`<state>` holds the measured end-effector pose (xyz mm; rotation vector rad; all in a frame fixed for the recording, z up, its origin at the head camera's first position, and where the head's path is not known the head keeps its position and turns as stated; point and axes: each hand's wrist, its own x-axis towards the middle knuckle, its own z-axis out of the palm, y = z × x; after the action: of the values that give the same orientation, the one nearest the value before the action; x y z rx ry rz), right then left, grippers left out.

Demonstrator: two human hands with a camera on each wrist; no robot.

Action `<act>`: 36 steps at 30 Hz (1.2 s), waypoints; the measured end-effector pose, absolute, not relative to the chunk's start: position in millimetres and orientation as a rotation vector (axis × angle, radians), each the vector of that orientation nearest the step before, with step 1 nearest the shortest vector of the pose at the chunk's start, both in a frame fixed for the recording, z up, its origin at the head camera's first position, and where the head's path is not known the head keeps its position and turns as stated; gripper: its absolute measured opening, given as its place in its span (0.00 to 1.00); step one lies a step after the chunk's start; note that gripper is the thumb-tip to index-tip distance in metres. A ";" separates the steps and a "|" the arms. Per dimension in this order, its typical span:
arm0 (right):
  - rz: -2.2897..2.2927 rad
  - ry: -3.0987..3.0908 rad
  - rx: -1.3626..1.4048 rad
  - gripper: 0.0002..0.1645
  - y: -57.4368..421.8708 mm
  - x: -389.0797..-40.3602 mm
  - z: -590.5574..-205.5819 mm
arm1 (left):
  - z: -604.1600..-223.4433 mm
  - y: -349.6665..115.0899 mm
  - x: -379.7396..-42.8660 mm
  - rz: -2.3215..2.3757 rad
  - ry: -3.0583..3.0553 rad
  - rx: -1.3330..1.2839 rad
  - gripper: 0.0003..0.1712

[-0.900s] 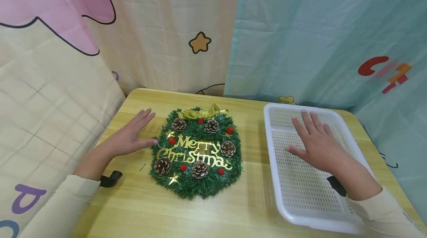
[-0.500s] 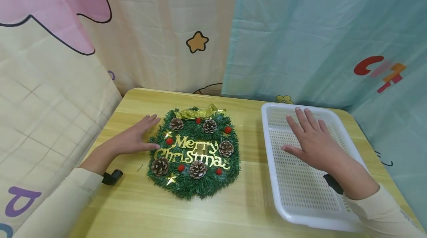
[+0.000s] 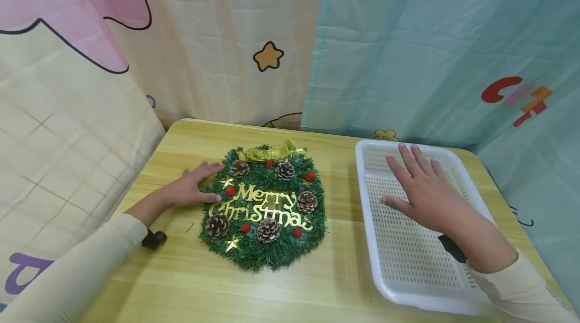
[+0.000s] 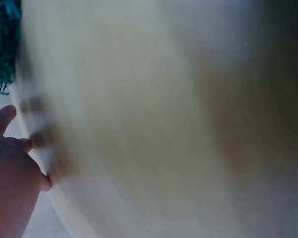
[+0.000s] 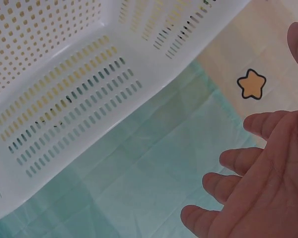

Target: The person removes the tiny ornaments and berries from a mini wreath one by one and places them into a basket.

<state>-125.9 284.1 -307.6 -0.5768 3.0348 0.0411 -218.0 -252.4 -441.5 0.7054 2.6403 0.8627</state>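
Observation:
A green Christmas wreath [image 3: 272, 257] lies on the wooden table, with gold "Merry Christmas" lettering, pine cones, red balls, gold stars and a gold ribbon. At its left edge is my left hand [image 3: 190, 188], fingers spread, thumb and fingertips overlapping the greenery. The left wrist view shows that hand [image 4: 10, 173] at the lower left, with a bit of the wreath [image 4: 2, 47] above it. My right hand [image 3: 430, 194] hovers over a white plastic basket [image 3: 376, 262], fingers extended and holding nothing. In the right wrist view, the palm and fingers of this hand [image 5: 273, 173] face the camera, beside the basket [image 5: 109, 129].
The table [image 3: 299, 298] has rounded far corners. Printed curtains [image 3: 385, 51] hang close behind it and along both sides. A black wrist strap piece [image 3: 154, 240] shows under the left forearm.
My left hand has moved right, bringing its fingertips onto the wreath's left edge. The right hand stays over the basket almost unmoved. The wreath lies in the same place on the table.

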 end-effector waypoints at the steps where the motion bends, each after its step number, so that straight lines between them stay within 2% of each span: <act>1: 0.046 3.033 -0.583 0.61 283.1 -125.8 -307.4 | -442.4 -252.4 -217.5 0.869 2.638 0.704 0.54; 12: 0.051 3.044 -0.739 0.58 267.7 -129.3 -298.0 | -445.4 -250.0 -213.3 0.886 2.608 0.707 0.51; 24: 0.049 2.960 -1.010 0.54 249.7 -157.1 -285.8 | -448.6 -247.7 -216.5 0.887 2.592 0.736 0.51; 36: 0.043 2.829 -1.167 0.52 220.1 -177.2 -293.0 | -449.2 -249.6 -216.3 0.880 2.591 0.748 0.51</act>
<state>-177.2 220.1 -293.0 -1.1670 2.8288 0.0427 -216.3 -249.6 -449.2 0.7479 2.5907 0.8805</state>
